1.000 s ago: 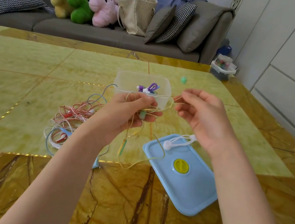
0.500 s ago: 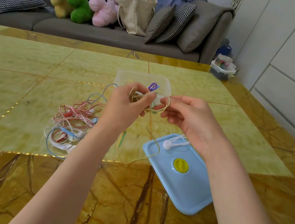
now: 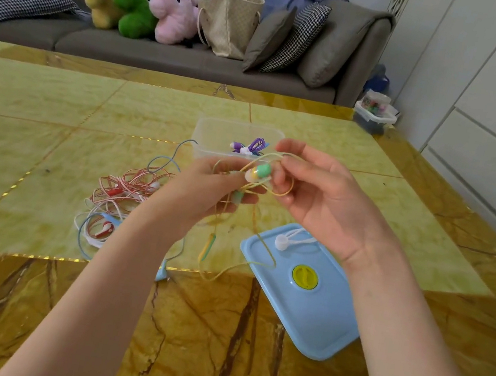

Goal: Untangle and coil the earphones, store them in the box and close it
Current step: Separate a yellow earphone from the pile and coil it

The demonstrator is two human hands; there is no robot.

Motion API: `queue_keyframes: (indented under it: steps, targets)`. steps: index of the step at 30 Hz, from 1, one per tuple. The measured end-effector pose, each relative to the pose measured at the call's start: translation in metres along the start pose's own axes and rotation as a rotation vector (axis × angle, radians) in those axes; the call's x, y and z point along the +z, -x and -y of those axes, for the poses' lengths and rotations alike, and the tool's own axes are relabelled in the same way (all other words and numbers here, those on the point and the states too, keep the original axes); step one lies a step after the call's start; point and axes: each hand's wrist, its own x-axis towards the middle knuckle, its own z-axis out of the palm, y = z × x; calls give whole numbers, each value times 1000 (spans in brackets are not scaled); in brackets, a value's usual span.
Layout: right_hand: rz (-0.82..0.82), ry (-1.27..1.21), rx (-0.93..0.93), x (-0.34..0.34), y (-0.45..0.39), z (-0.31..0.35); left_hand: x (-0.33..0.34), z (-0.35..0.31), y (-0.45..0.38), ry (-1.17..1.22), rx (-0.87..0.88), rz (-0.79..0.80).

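Since half a second ago the right hand (image 3: 320, 200) has lifted a little and turned its palm more toward the camera, drawing a fresh loop of the yellow-green earphones (image 3: 258, 171) up beside the left hand (image 3: 206, 190). In the head view, the only one here, the task looks partly done: a purple pair (image 3: 252, 147) already lies coiled in the clear box (image 3: 213, 135), the yellow-green pair is mid-coil above the table (image 3: 55, 107), and a tangle of red, white and blue cords (image 3: 119, 198) waits to the left. The blue lid (image 3: 312, 305) lies off the box near the right forearm, with a white pair (image 3: 289, 239) resting on its far corner, so more winding, storing and closing remain. The left hand grips the gathered loops, fingers curled around them, with an earbud showing at its fingertips. The right hand is half curled, thumb and fingers pinching the cord as it loops round, the tail hanging down onto the lid.
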Motion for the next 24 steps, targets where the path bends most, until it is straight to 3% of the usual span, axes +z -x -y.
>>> queue_keyframes:
  steps: [3, 7, 9, 12, 17, 20, 24]
  targets:
    - [-56, 136, -35, -6, -2, 3, 0, -3, 2, 142, -16, 70]
    - [-307, 514, -94, -17, -7, -3, -7, -5, -1, 278, 11, -150]
    - [-404, 541, -139, -20, -8, -6, -8, -4, -2, 288, 5, -237]
    - [-506, 469, -151, -21, -10, -9, -5, -4, -2, 270, 12, -237]
    - [-470, 640, 15, -18, -12, -18, 1, -5, -1, 110, 47, -154]
    - [-496, 677, -166, -13, -11, -11, 4, -5, 0, 43, 46, -144]
    - [-273, 721, -247, -7, -8, -7, 6, -6, 1, 160, 30, -46]
